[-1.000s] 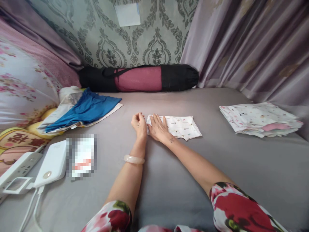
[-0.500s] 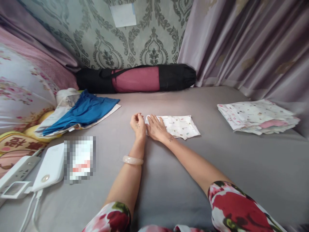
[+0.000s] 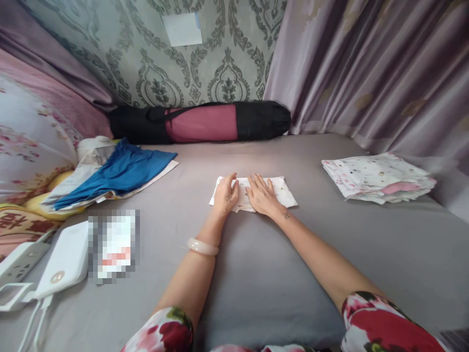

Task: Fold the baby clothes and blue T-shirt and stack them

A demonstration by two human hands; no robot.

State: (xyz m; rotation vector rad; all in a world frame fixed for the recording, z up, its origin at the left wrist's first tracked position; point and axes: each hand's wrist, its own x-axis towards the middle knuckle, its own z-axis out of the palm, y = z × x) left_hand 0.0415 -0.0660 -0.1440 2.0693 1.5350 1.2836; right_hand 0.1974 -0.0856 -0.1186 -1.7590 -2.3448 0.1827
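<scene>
Where the left hand (image 3: 225, 194) and right hand (image 3: 264, 196) rest, a white printed cloth (image 3: 287, 196) lies on the bed (image 3: 264, 278).
Right fingers lie flat, slightly spread; left fingers curl loosely (I cannot tell whether they pinch fabric). A black-and-pink bag (image 3: 201, 123) lies beyond, along the far edge.

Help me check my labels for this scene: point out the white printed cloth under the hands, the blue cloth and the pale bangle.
White printed cloth (image 3: 243, 199): head view, on its bare middle strip.
Blue cloth (image 3: 122, 171): head view, on its middle.
Pale bangle (image 3: 202, 247): head view, on its upper face.
</scene>
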